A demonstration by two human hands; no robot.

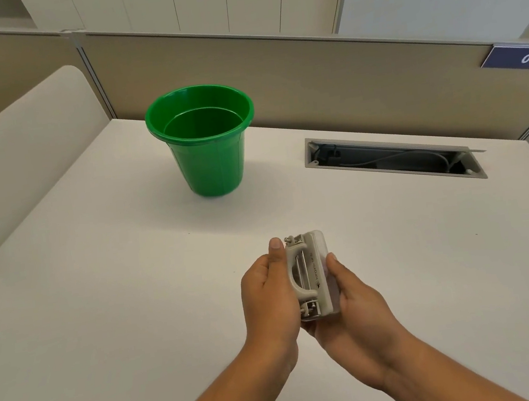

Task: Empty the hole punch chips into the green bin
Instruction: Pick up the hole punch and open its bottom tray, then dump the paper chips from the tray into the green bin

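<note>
Spanning white desk [101, 285], beige partition [341, 76] behind

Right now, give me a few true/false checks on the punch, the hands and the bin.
1. Both hands hold the hole punch. True: the left hand grips one side, the right hand the other.
2. The hole punch is directly over the green bin. False: it is held above the desk, well nearer the person than the bin.
3. The green bin stands upright on the desk. True.
4. The green bin lies to the right of the cable tray opening. False: it stands to its left.
5. Paper chips are scattered on the desk. False: none can be seen there.
</note>
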